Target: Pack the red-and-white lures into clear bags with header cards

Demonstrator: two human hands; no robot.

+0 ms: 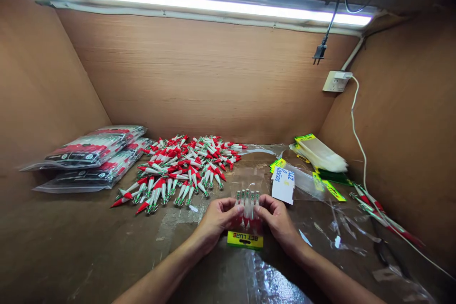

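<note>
Between my hands is a small clear bag (245,240) with a yellow and green "BCT LURE" header toward me. Several red and white fishing lures (247,211) lie side by side in it, their green hooked ends pointing away. My left hand (219,218) pinches the left side of the bag with thumb and fingers. On the opposite side, my right hand (276,216) grips it the same way. The bag's clear far part stretches past the hooks. Beyond my hands, to the left, spreads a loose pile of red and white lures (185,166).
Filled packs (89,152) are stacked at the left. Flat clear bags (320,152) with yellow headers lie at the right, near a handwritten white card (283,185). More lures (370,204) and a white cable (359,137) run along the right wall. A black plug (319,52) hangs above.
</note>
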